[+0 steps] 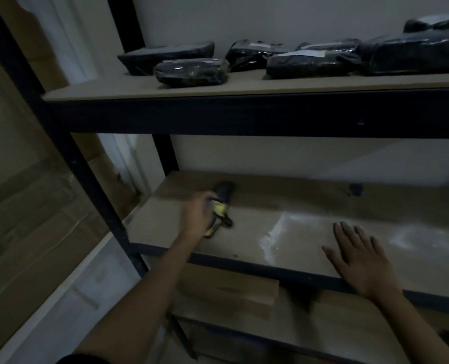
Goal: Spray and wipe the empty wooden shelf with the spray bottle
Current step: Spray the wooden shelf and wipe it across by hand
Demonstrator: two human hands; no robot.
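Left hand (198, 215) grips the spray bottle (222, 206) lying on the shelf (310, 248). Right hand (362, 261) rests flat, fingers spread. Pale streaks suggest spraying is done; no cloth visible.

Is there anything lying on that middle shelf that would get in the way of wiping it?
Nothing visible does. The middle shelf is bare apart from whitish wet streaks. The left hand holds the spray bottle at its left end; the right hand lies flat near the front edge. The black parcels sit one shelf up.
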